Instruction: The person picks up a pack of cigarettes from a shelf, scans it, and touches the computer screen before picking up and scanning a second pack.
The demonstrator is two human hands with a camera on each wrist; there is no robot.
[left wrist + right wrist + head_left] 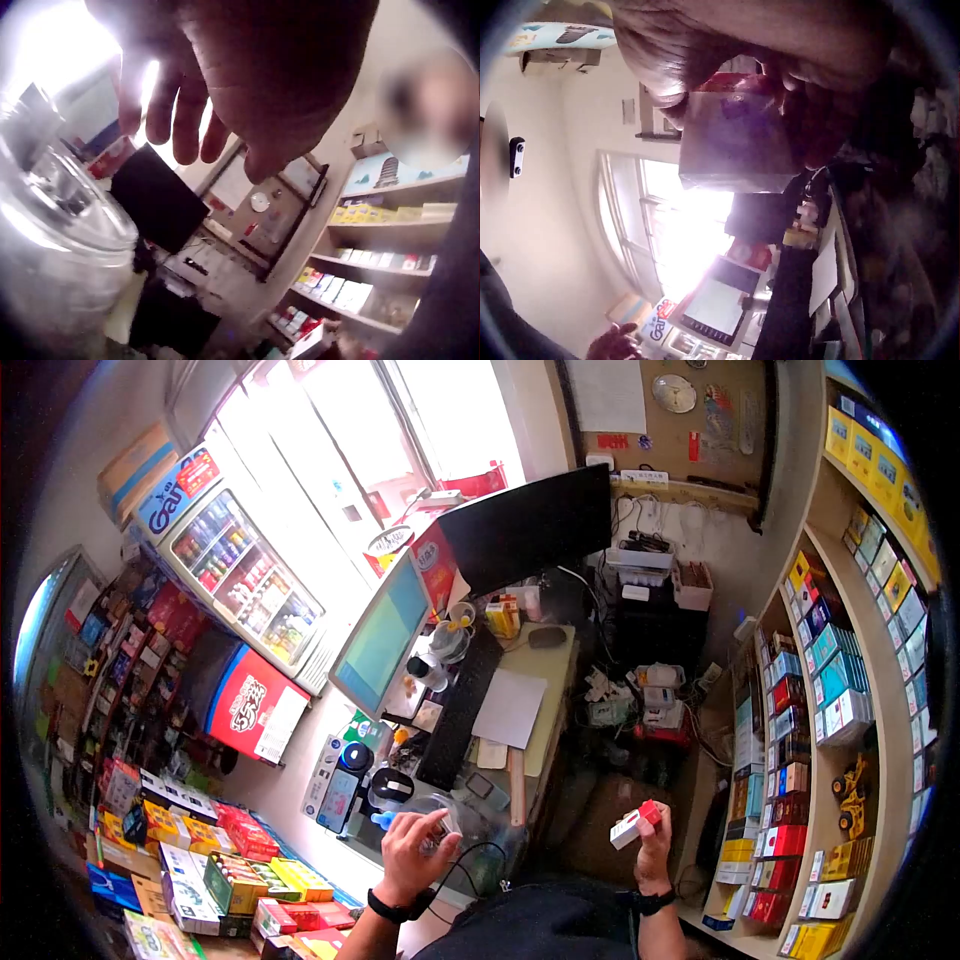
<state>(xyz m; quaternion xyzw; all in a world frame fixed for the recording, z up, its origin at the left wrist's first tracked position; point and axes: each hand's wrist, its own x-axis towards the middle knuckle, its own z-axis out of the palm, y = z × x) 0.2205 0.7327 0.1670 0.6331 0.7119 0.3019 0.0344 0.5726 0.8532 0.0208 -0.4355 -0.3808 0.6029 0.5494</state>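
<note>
My right hand (652, 852) grips a red-and-white cigarette pack (628, 828) by its red end, in front of the shelves. Close up in the right wrist view, thumb and fingers pinch the wrapped pack (739, 142) from both sides. Over the near end of the counter, my left hand (415, 860) is raised beside a clear plastic jar (470, 830). The left wrist view has this hand (225, 90) with fingers extended and apart, nothing between them, and the clear jar (67, 255) at its side.
A desk (550, 700) carries a monitor (385, 635), a keyboard (460, 710), white paper (508, 708) and a phone (487, 791). Shelves of packs (845, 700) line the right. Boxed goods (240, 885) lie at lower left, below a drinks fridge (245, 570).
</note>
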